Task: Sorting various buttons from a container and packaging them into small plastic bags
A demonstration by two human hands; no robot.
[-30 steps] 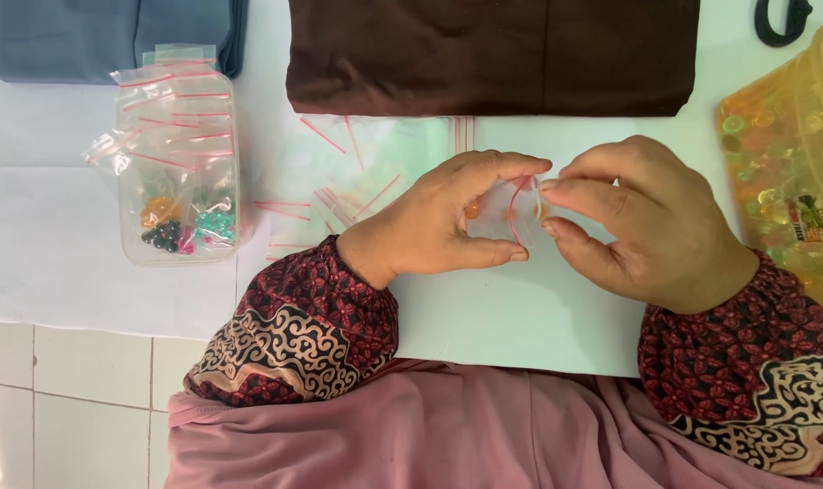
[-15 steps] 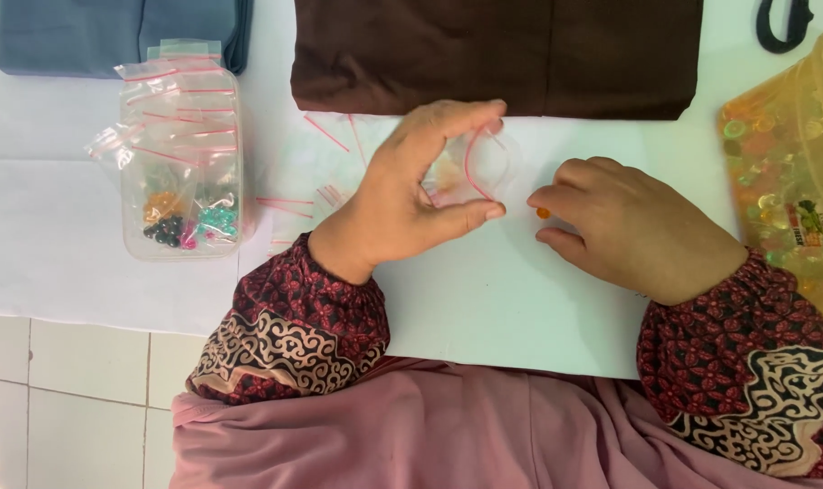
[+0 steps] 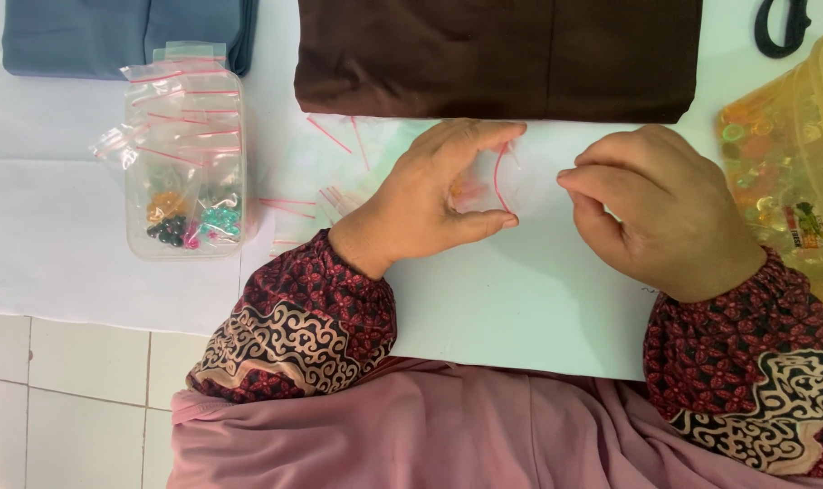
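My left hand point(image 3: 430, 199) holds a small clear zip bag point(image 3: 486, 178) with a red strip at its mouth, pinched between thumb and fingers so the mouth gapes toward the right. Something small and orange shows inside the bag. My right hand point(image 3: 665, 213) rests a short way to the right of the bag, fingers curled with the fingertips pinched together; whether anything is between them I cannot tell. Both hands lie on a white sheet point(image 3: 520, 299) spread over the floor.
Several loose empty zip bags point(image 3: 339, 181) lie left of my left hand. A clear box point(image 3: 187, 154) of bagged beads stands at the left. Folded brown cloth point(image 3: 497, 54) and blue cloth point(image 3: 122, 36) lie at the far edge. A yellow tub point(image 3: 787, 163) of beads stands at the right.
My hands have drawn apart. The left hand kept the bag and spread its mouth open; the right hand pulled back to the right, away from the bag.
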